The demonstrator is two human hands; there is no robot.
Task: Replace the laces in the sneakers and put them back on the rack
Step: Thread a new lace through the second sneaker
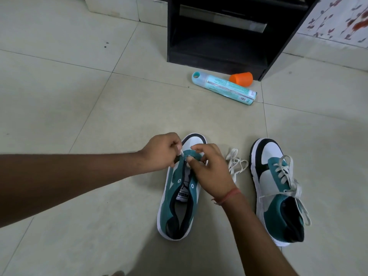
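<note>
Pale floor tiles (pixel 99 108) fill the view, with both sneakers resting on them, toes pointing away from the person. Nearest, the teal unlaced sneaker (pixel 180 196) lies under both hands, its eyelets bare and its tongue showing. The left hand (pixel 159 152) has its fingers curled, pinching a white lace end (pixel 181 152) at the sneaker's front eyelets. The right hand (pixel 211 168) pinches the teal upper at the same spot with thumb and forefinger, the other fingers loosely bent; a red thread (pixel 229 195) circles its wrist. Just beside that hand a loose white lace (pixel 236 163) lies bunched on the floor, between the two shoes. To the right stands the laced sneaker (pixel 278 192), its lace ends trailing over the side. Farther off a teal spray can (pixel 225 87) lies on its side, an orange cap (pixel 241 78) near it. Beyond them stands the black shoe rack (pixel 219 36), its shelves dark.
</note>
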